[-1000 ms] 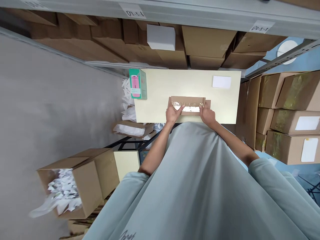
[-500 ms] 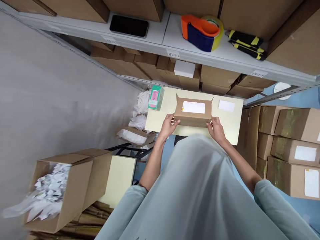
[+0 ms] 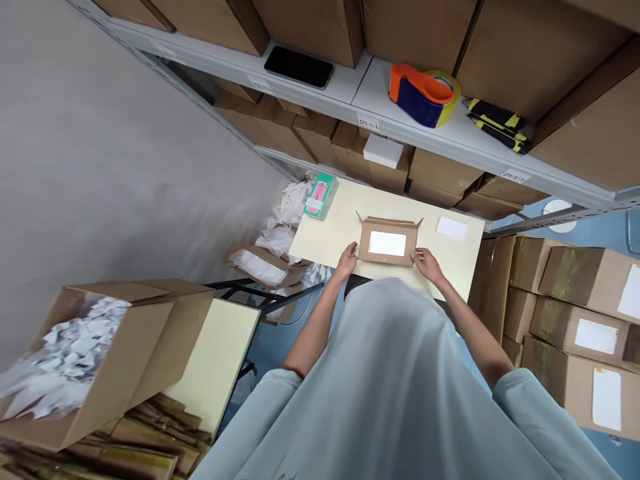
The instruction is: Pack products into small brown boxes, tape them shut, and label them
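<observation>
A small brown cardboard box (image 3: pixel 389 260) with a white label (image 3: pixel 387 243) lies on the pale table (image 3: pixel 345 207), its side flaps sticking up at the far corners. My left hand (image 3: pixel 347 260) is beside the box's left edge with fingers loosely apart, its fingertips close to the cardboard; whether they touch is hard to tell. At the near right corner, my right hand (image 3: pixel 427 264) pinches the box's edge between thumb and fingers. To the left stands a green box with a pink front (image 3: pixel 320 196). On the right lies a white slip of paper (image 3: pixel 452 228).
Above the table runs a shelf with a phone (image 3: pixel 299 67), an orange and blue tape dispenser (image 3: pixel 423 97) and utility knives (image 3: pixel 497 125). Labelled cartons (image 3: pixel 575 327) are stacked at right. An open carton of shredded paper (image 3: pixel 145 353) stands at lower left.
The view has turned and shifted. The box's label face has tipped toward me and a raised edge shows behind it. My left hand has loosened from the near left corner; my right stays at its corner.
</observation>
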Motion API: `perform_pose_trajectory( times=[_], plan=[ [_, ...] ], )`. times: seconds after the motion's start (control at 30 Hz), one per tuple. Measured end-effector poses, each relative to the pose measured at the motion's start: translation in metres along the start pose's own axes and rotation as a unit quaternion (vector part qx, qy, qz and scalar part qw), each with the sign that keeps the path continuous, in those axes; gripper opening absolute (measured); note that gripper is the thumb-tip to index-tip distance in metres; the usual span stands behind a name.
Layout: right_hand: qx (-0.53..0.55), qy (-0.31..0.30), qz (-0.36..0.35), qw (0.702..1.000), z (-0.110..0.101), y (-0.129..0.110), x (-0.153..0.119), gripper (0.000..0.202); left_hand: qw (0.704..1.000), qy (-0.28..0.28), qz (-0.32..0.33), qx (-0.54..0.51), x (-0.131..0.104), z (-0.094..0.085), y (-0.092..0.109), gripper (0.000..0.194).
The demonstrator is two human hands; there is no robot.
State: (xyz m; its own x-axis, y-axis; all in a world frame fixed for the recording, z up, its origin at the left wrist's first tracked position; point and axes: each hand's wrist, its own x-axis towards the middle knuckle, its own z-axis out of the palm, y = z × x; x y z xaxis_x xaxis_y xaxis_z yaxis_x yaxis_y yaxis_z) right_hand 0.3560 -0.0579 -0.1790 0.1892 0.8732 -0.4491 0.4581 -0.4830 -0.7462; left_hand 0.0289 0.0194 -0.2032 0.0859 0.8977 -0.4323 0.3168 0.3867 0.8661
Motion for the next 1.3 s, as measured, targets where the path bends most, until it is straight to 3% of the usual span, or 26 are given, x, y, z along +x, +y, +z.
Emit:
perform_pose_trajectory(
  times=[0.17, 0.3, 0.43, 0.6, 0.7, 0.8, 0.87, 0.93, 1.0, 1.07, 1.13, 1.3],
  plan=[
    [0.071, 0.038, 0.01, 0.997, -0.01, -0.024, 0.035, 0.053, 0.999, 0.015, -0.028, -0.031, 0.028, 0.003, 0.038, 0.074],
    [0.11, 0.059, -0.041, 0.991, -0.017, -0.04, 0.025, 0.071, 0.998, 0.021, 0.016, -0.062, 0.021, -0.003, 0.059, 0.072],
    [0.141, 0.097, -0.077, 0.982, -0.019, -0.041, -0.001, 0.08, 0.994, 0.044, 0.06, -0.084, 0.0, -0.014, 0.061, 0.068],
    [0.138, 0.062, -0.04, 0.988, -0.003, -0.032, -0.012, 0.084, 0.996, 0.066, -0.04, -0.041, -0.01, -0.006, 0.053, 0.045],
    [0.132, 0.031, -0.028, 0.99, 0.002, -0.03, -0.017, 0.084, 0.995, 0.07, -0.066, -0.036, -0.017, 0.0, 0.052, 0.058],
    [0.076, 0.115, -0.048, 0.989, -0.009, -0.038, -0.029, 0.082, 0.986, 0.169, 0.003, 0.008, -0.029, -0.004, 0.062, 0.079],
    [0.013, 0.189, -0.101, 0.977, -0.02, -0.051, -0.035, 0.071, 0.968, 0.22, 0.099, 0.069, -0.034, -0.008, 0.075, 0.076],
    [-0.048, 0.181, -0.173, 0.967, -0.027, -0.069, -0.036, 0.054, 0.96, 0.181, 0.172, 0.129, -0.034, -0.01, 0.091, 0.057],
    [-0.112, 0.09, -0.226, 0.963, -0.026, -0.089, -0.03, 0.043, 0.956, 0.105, 0.205, 0.182, -0.027, -0.008, 0.103, 0.038],
    [-0.18, -0.001, -0.246, 0.953, -0.019, -0.105, -0.02, 0.041, 0.947, 0.066, 0.219, 0.227, -0.019, -0.003, 0.109, 0.031],
    [-0.23, -0.04, -0.246, 0.941, -0.011, -0.116, -0.01, 0.044, 0.941, 0.064, 0.221, 0.247, -0.013, 0.001, 0.106, 0.034],
    [-0.257, -0.013, -0.251, 0.933, -0.005, -0.126, 0.005, 0.054, 0.946, 0.029, 0.233, 0.224, -0.01, 0.003, 0.083, 0.062]
  ],
)
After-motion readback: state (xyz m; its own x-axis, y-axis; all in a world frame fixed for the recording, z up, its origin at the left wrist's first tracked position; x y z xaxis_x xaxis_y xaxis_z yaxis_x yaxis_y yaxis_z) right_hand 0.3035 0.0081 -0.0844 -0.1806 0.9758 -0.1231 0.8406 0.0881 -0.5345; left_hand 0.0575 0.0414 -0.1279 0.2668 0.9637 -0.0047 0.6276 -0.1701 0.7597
